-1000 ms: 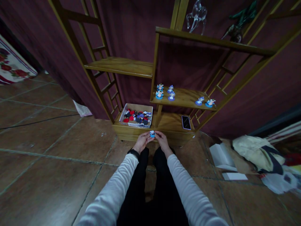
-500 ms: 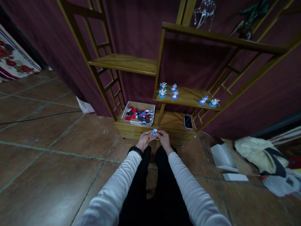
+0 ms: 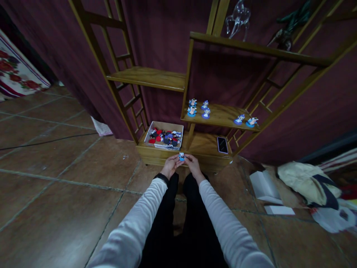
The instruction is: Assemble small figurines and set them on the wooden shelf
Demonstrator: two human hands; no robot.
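Between my two hands is a small figurine [image 3: 181, 156] with a white top and a blue base. My left hand [image 3: 170, 166] grips it from the left, and my right hand [image 3: 193, 165] has its fingers closed on the right side. Just beyond, an open cardboard box [image 3: 150, 143] holds many figurines with red, black and purple bases. On the shelf [image 3: 220, 118] above stand blue-based figurines [image 3: 191, 111] and purple-based figurines [image 3: 206, 113] at the left end. Another purple-based figurine [image 3: 239, 119] and a blue-based figurine [image 3: 252, 122] stand at the right end.
A phone [image 3: 222, 144] lies on the lower board right of the box. A glass horse [image 3: 239, 18] and a dark green ornament [image 3: 291, 28] stand on the upper shelf. White box pieces [image 3: 264, 187], a cream bag [image 3: 304, 182] and a plastic bag [image 3: 334, 219] lie on the floor at right.
The figurine has turned a little in my fingers, and its white upper part now stands more upright. Both hands keep hold of it; the view has shifted slightly.
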